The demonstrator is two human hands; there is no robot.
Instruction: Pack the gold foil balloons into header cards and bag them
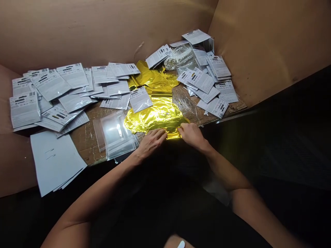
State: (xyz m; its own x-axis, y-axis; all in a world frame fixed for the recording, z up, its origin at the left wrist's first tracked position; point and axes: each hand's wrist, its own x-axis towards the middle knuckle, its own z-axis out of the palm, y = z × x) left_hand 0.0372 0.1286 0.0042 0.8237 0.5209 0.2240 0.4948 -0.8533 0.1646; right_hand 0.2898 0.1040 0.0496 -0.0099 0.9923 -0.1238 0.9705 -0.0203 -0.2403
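Observation:
A shiny gold foil sheet [157,115] lies crumpled on the brown work surface [85,137], near its front edge. My left hand [151,141] rests on the foil's near edge with fingers curled, pinching it. My right hand [191,134] grips the same near edge a little to the right, fingers closed on the foil. More gold foil [152,78] lies further back. A stack of clear plastic sleeves [116,132] sits just left of my left hand.
Several white labelled packets [51,93] cover the left of the surface; more are heaped at the back right [207,81]. A pile of blank white sheets [54,160] overhangs the front left. Cardboard walls [258,41] enclose the back and right.

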